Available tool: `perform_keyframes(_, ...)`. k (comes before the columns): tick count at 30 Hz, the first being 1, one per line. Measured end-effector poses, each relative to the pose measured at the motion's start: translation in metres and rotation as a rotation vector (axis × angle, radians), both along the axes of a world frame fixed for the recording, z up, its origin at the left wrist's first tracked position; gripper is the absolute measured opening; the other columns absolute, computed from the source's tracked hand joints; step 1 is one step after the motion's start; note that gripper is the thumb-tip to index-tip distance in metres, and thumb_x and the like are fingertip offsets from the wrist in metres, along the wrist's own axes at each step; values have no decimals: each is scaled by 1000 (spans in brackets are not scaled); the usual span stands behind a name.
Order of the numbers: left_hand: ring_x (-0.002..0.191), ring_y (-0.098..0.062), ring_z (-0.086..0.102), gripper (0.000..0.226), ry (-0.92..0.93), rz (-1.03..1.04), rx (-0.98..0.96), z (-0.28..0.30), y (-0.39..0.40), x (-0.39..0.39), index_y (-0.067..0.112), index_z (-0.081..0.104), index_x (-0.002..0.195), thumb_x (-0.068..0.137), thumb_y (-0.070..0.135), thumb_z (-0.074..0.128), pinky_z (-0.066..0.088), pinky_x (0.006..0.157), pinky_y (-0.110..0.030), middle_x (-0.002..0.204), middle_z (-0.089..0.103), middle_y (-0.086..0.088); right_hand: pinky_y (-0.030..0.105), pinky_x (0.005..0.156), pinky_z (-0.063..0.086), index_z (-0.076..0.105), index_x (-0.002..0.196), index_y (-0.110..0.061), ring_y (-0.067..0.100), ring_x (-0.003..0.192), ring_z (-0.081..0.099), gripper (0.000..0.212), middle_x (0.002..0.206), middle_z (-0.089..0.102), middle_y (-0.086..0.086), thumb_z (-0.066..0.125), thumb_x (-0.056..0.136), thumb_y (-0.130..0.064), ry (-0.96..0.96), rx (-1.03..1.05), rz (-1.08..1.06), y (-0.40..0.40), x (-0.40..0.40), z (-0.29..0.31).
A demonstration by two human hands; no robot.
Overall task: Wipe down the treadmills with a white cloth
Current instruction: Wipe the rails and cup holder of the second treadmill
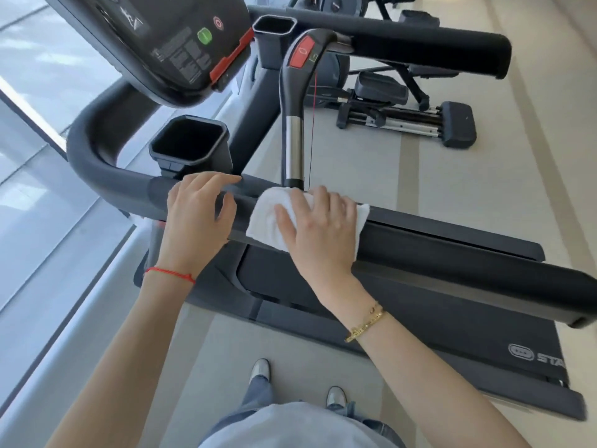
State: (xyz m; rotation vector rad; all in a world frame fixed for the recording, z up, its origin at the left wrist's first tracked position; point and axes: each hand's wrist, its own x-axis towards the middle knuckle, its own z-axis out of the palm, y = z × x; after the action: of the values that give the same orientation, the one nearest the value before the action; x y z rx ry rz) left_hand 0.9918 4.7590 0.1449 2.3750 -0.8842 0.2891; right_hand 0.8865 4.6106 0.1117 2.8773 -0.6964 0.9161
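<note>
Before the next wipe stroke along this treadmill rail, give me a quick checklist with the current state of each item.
1. White cloth lies on the side handrail: ok.
2. Right hand presses flat on the cloth, fingers spread: ok.
3. Left hand rests on the same rail beside the cloth, steadying: ok.
4. Rail to the right of the cloth free of objects: ok.
5. Red safety cord hangs just behind the cloth, by the upright chrome handle; it could snag: not ok.
6. Cloth damp or clean enough: cannot tell.
</note>
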Motion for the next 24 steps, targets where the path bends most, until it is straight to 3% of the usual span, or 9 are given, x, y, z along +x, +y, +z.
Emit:
perform_keyframes(4,108,-29,59,30,28,-47,38,-3,23,32,14,70,114,95,5,49,42,100,-54,113,70,-3,40,87,42,63,115,-19,26,84,55,42,93,59,6,34,104,-47,-20,-32,32,43,47,-2)
perform_keyframes(8,107,-30,61,25,0,-159,47,-9,37,48,11,72,111,94,5,54,43,99,-53,111,70,-4,39,89,42,63,115,-20,25,87,55,38,96,59,4,38,104,-46,-86,-83,25,32,32,-11)
perform_keyframes(14,109,-26,59,22,-44,-250,-8,-17,44,56,13,71,110,95,6,57,42,100,-49,111,69,0,37,87,39,66,98,-19,24,82,53,35,86,60,2,41,101,-44,-109,0,-230,35,32,-6)
perform_keyframes(19,107,-29,57,33,-10,-280,-19,-20,48,56,8,69,107,88,-2,44,38,102,-43,112,67,-3,39,84,40,67,101,-19,24,81,54,38,87,60,3,40,101,-45,-83,11,-115,66,67,-3)
perform_keyframes(24,111,-25,55,26,-7,-286,-9,-17,44,54,14,70,113,95,5,54,36,105,-42,114,67,0,38,91,41,67,105,-20,23,86,57,37,91,61,3,41,102,-46,-132,-34,-120,44,36,-8)
